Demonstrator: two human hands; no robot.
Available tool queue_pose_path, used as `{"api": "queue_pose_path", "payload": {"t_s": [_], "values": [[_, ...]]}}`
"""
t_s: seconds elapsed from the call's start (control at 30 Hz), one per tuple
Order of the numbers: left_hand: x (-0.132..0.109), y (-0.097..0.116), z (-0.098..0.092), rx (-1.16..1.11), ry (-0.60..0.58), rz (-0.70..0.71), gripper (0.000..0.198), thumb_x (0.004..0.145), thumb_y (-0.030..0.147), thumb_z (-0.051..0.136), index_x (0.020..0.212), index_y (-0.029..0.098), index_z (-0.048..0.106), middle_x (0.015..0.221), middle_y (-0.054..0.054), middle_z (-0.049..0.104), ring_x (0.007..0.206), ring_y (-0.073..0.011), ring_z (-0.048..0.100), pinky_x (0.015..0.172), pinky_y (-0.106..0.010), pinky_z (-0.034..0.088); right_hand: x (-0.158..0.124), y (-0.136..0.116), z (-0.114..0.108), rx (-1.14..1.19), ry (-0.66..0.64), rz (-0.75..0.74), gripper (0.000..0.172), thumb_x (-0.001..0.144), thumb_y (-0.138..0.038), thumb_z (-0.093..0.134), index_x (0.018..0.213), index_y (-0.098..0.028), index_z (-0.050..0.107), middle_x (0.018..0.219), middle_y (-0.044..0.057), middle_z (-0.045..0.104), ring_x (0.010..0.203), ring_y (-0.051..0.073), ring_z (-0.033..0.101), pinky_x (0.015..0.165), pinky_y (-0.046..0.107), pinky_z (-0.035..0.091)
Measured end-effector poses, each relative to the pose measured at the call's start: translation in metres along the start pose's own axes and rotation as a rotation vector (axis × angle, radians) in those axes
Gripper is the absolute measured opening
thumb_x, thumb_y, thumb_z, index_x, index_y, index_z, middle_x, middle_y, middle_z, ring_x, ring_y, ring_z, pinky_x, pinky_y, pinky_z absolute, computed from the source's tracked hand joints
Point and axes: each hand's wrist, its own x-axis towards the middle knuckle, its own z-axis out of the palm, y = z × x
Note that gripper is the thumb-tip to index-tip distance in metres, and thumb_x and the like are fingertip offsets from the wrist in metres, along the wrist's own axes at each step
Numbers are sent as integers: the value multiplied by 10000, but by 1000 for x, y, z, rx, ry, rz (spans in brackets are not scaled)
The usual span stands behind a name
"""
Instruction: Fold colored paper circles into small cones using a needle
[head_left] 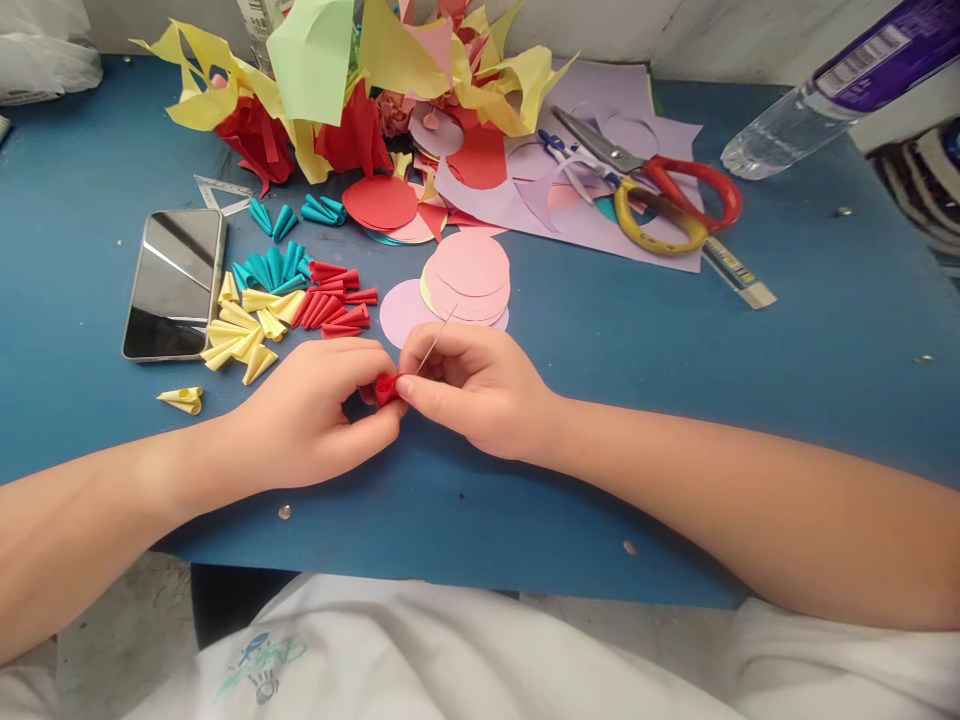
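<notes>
1. Pinching a red paper roll [386, 389] between thumb and fingers of the left hand [322, 400], in front of the body, near the front edge of the blue table [675, 345].
2. Closing thumb and fingers of the right hand [480, 392] on a thin rod [435, 341], its free end slanting up and away to the right; touching the right end of the red paper roll with the thumb. Bringing both hands together around the roll.
3. Noting loose cones just beyond the left hand: yellow cones [241, 330], red cones [330, 312] to their right, teal cones [271, 268] behind. Recording a separate yellow piece [181, 400] nearer, beside the left wrist.
4. Finding a phone [175, 285] left of the cones, face up with a dark screen; finding a clear triangle ruler [225, 192] behind it.
5. Seeing overlapping pink discs [469, 265] and a lilac disc [403, 310] just beyond the right hand.
6. Logging, farther back, red-handled scissors [697, 185] and yellow-handled scissors [664, 225] on lilac sheets [645, 245], a tilted bottle [787, 125] at far right, and crumpled yellow paper [202, 75] at the rear.
</notes>
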Motion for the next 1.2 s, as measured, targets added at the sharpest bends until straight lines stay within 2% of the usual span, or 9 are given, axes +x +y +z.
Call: {"api": "queue_pose_path", "payload": {"t_s": [0.3, 0.53, 0.83, 1.0, 1.2], "values": [[0, -1, 1, -15, 11, 5, 286, 1067, 177, 612, 827, 272, 489, 745, 7, 619, 685, -194, 582, 686, -344, 504, 1, 4, -2, -15, -13, -32, 487, 968, -610, 1067, 884, -266, 734, 774, -11, 713, 716, 186, 602, 657, 360, 533], [-2, -3, 0, 22, -11, 5, 292, 1073, 151, 630, 844, 260, 485, 760, 29, 604, 701, -163, 569, 711, -292, 497, 1, 9, -3, -6, -29, -58, 445, 1001, -546, 1057, 910, -243, 744, 792, -8, 720, 723, 175, 625, 666, 342, 528], [1, -1, 0, 45, -46, -34, 301, 1083, 152, 633, 843, 261, 488, 765, 19, 624, 708, -169, 578, 710, -288, 485, 0, 3, -1, -22, -8, -13, 451, 983, -579, 1049, 890, -266, 738, 772, -8, 711, 733, 200, 618, 675, 370, 525], [-1, -5, 2, 36, -29, -14, 263, 1060, 185, 620, 841, 261, 497, 760, 20, 622, 697, -169, 570, 707, -290, 480, 0, 2, -2, 1, -8, -7, 438, 949, -525, 1078, 875, -261, 737, 773, -8, 712, 723, 197, 615, 675, 371, 511], [-1, -5, 2, 19, -25, 1, 226, 1053, 212, 575, 842, 261, 514, 765, 20, 624, 698, -164, 556, 723, -290, 483, 0, 3, -1, 11, -13, -12, 428, 985, -517, 1059, 889, -259, 731, 775, -13, 702, 721, 190, 602, 673, 367, 503]]}}
